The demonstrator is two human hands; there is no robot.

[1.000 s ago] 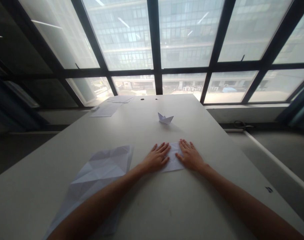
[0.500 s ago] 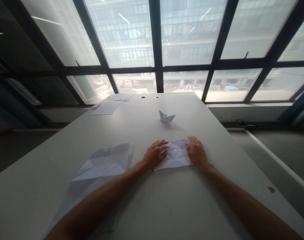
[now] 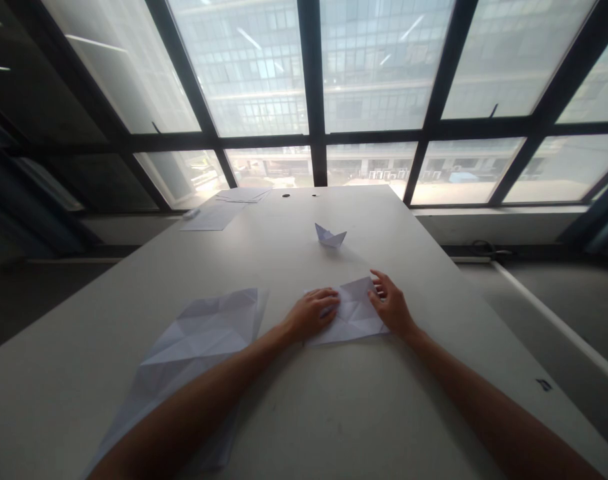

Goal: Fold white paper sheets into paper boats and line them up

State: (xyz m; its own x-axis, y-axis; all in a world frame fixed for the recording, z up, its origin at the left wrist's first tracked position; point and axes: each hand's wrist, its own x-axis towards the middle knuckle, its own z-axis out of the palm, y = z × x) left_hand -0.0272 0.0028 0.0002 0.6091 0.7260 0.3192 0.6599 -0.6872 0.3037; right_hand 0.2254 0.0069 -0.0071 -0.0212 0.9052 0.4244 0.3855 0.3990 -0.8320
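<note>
A creased white sheet of paper (image 3: pixel 353 312) lies on the table in front of me, its right part slightly raised. My left hand (image 3: pixel 311 313) rests on the paper's left side, fingers stretched out flat and pressing down. At the right edge my right hand (image 3: pixel 391 308) grips the paper, thumb on the near face and fingers curled behind the upper right corner. Just beyond the sheet stands a folded paper boat (image 3: pixel 330 237), apart from both hands.
A larger creased paper (image 3: pixel 204 327) lies to the left, partly under my left forearm. Flat sheets (image 3: pixel 214 217) lie at the table's far left. A small dark mark (image 3: pixel 545 385) sits near the right edge. Windows rise behind the white table (image 3: pixel 304 413).
My right hand has gone from lying flat on the paper to curling round its right edge, and that corner has lifted. My left hand stays on the left side.
</note>
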